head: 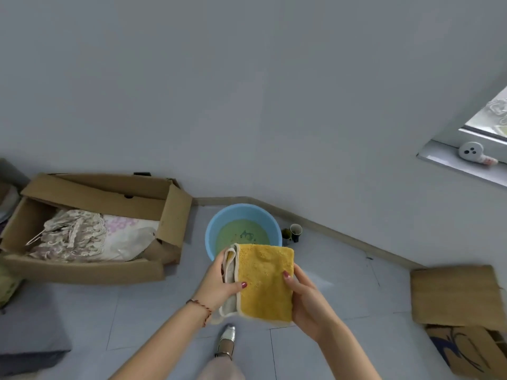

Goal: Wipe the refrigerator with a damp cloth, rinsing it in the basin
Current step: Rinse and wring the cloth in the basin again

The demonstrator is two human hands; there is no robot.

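A folded yellow cloth (264, 281) with a cream underside is held flat between both hands, above the floor and just in front of a light blue basin (219, 223). My left hand (219, 283) grips its left folded edge, thumb on top. My right hand (304, 294) holds its right edge, thumb pressed on the yellow face. The basin stands on the floor against the wall and holds greenish water. No refrigerator is in view.
An open cardboard box (170, 215) with fabrics lies left of the basin. A dark cup (295, 232) stands right of the basin. Flattened cardboard (455, 294) lies at the right. A grey cushion (30, 338) is at lower left. A windowsill (450, 163) is upper right.
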